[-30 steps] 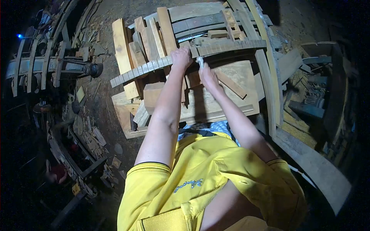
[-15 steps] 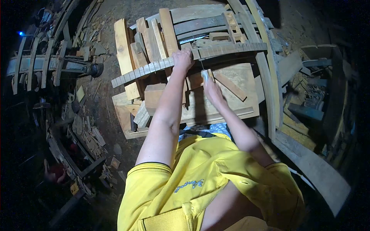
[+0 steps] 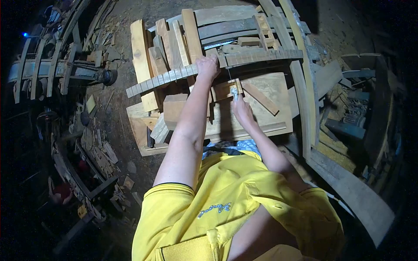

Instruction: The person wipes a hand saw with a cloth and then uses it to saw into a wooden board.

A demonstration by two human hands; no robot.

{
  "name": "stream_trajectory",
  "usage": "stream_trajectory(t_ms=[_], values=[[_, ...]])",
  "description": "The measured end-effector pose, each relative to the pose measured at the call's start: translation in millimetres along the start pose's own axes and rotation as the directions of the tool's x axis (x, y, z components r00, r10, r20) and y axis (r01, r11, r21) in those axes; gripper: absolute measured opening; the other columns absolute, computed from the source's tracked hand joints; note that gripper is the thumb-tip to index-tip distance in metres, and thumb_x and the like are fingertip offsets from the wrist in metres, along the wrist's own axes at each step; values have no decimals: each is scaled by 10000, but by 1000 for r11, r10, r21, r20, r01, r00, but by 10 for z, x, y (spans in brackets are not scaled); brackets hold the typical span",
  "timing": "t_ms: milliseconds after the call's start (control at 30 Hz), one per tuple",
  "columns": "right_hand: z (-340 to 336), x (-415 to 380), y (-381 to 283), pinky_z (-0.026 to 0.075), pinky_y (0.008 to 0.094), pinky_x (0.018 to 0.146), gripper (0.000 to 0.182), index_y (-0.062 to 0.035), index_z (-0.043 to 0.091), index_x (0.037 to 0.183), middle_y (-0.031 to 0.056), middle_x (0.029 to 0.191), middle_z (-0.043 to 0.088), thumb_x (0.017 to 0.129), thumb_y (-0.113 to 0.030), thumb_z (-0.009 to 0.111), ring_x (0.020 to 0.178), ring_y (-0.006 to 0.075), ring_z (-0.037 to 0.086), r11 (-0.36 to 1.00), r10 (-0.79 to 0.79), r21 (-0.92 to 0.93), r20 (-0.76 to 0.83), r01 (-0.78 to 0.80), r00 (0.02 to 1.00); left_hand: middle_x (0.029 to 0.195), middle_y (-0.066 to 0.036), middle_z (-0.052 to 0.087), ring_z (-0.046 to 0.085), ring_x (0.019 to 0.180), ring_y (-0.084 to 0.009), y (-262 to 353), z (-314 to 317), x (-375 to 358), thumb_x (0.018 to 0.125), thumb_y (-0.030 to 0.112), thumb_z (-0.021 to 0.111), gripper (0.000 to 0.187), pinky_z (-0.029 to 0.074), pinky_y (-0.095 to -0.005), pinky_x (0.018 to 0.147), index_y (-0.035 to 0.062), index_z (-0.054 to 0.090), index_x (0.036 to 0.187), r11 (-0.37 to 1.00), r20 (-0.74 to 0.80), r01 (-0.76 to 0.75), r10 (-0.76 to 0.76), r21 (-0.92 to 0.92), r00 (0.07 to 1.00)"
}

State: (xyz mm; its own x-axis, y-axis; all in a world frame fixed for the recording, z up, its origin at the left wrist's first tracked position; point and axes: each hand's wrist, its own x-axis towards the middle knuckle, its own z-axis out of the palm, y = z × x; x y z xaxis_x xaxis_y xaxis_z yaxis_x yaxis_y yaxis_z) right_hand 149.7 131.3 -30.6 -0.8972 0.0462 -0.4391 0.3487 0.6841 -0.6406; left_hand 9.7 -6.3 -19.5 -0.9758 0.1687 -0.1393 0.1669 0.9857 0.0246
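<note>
- Head view: kerfed wooden strip (image 3: 261, 57) runs crosswise above the worktop (image 3: 257, 116), over the row of boards (image 3: 140, 65); its right end meets the upright curved timbers (image 3: 306, 87). Close-set cuts along it.
- Left hand (image 3: 207, 67) sits on the strip near mid-length, grip clamped over it, fingers curled on the far edge.
- Right hand (image 3: 243, 109) is on the near side of the strip, grip closed around the pale handle (image 3: 235, 92) of a thin-bladed saw. Blade (image 3: 230, 73) points up to the strip, just beside the left hand. Can't tell how deep it sits.
- On the worktop: chunky wooden block (image 3: 175, 109) by the left forearm, loose flat batten (image 3: 261, 99) lying diagonally right of the saw.
- Past the strip: slotted wooden piece (image 3: 264, 31), more curved planks (image 3: 226, 28).
- Off to the left: another person (image 3: 64, 191) in red, mostly in the dark, and offcuts (image 3: 104, 152) on the ground.
</note>
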Motion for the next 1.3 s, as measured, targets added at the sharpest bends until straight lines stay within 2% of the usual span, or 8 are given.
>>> stream_trajectory(t_ms=[267,400,467,567,800,933,1033,1300], values=[[-17,439,-203,403,533,680,228,-23,411,965,276,808,556,835,-210,415,792,447,536,985,-171,10,-141,174,975,862,-125,617,586,831,-275,3,35,-6,716,173,512,208,414,-422,715,72,525,897,1000,-24,-31,31,-1,999],[-87,-83,-33,416,518,675,280,-37,407,1043,294,838,554,849,-238,398,806,435,547,996,57,-80,110,-48,992,864,-124,615,585,830,-275,0,-3,-7,722,185,509,216,413,-421,713,71,527,905,1000,10,-7,7,17,1000],[-92,-73,-37,424,511,665,297,-36,413,1060,297,823,557,855,-250,392,796,434,553,994,68,-91,98,-59,993,870,-122,614,586,832,-271,3,23,-25,719,192,515,229,412,-422,713,75,530,914,999,-14,-39,39,15,999],[-122,360,-197,397,542,676,295,-15,412,1022,289,785,558,859,-259,388,792,461,530,987,-162,10,-61,163,985,876,-120,614,586,838,-266,16,12,-19,713,192,524,232,411,-424,715,80,533,916,1000,-9,-22,22,0,1000],[27,96,-18,420,527,670,304,-7,408,1042,282,774,565,837,-232,416,775,444,552,994,-107,0,-81,108,991,883,-109,612,587,843,-261,0,36,1,710,196,537,238,410,-426,723,77,537,916,1000,-13,-14,14,-6,1000],[-54,87,-32,411,529,695,307,-16,398,1057,279,812,561,834,-224,430,804,443,544,999,27,-24,80,-25,996,883,-113,612,585,852,-262,28,-19,-69,696,185,551,248,411,-432,730,68,537,914,1000,10,-5,6,-14,1000],[-49,482,-178,406,532,702,310,-12,393,1051,285,831,553,832,-227,440,819,448,537,981,-194,10,-83,195,978,907,-108,606,578,871,-256,40,-23,-18,693,186,558,239,411,-431,735,73,549,904,1000,7,-12,12,-7,1000],[-125,22,-106,408,534,689,324,-3,384,1042,291,831,556,827,-238,441,804,444,542,998,35,-57,74,-31,997,914,-94,599,569,872,-251,35,-45,-2,689,194,563,242,416,-418,732,81,567,903,1000,25,11,-11,8,1000]])
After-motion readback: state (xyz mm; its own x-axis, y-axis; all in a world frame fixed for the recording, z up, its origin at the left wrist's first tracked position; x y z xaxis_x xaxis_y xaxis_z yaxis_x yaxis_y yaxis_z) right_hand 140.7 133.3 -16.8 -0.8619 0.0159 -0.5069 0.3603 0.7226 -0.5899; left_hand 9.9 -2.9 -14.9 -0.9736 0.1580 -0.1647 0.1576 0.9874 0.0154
